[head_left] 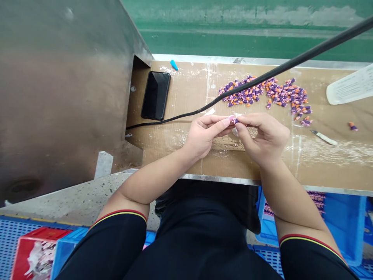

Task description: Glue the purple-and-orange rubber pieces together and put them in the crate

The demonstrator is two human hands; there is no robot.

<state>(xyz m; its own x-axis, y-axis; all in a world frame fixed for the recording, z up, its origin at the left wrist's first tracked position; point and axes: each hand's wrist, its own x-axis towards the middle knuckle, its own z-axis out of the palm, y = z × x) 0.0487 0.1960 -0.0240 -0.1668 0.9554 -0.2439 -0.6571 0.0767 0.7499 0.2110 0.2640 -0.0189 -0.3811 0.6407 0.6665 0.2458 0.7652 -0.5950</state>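
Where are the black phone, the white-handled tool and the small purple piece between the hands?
Black phone (156,95): head view, middle of its screen.
White-handled tool (326,138): head view, on its handle.
Small purple piece (236,121): head view, on its purple part.

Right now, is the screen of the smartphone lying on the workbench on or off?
It looks off: the smartphone screen faces up, black, with no lit icons or text visible.

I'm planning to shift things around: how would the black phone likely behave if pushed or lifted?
The phone is probably stiff, being a flat slab. Lying flat, it seems unlikely to roll or tip. It looks glossy, so may feel slippery.
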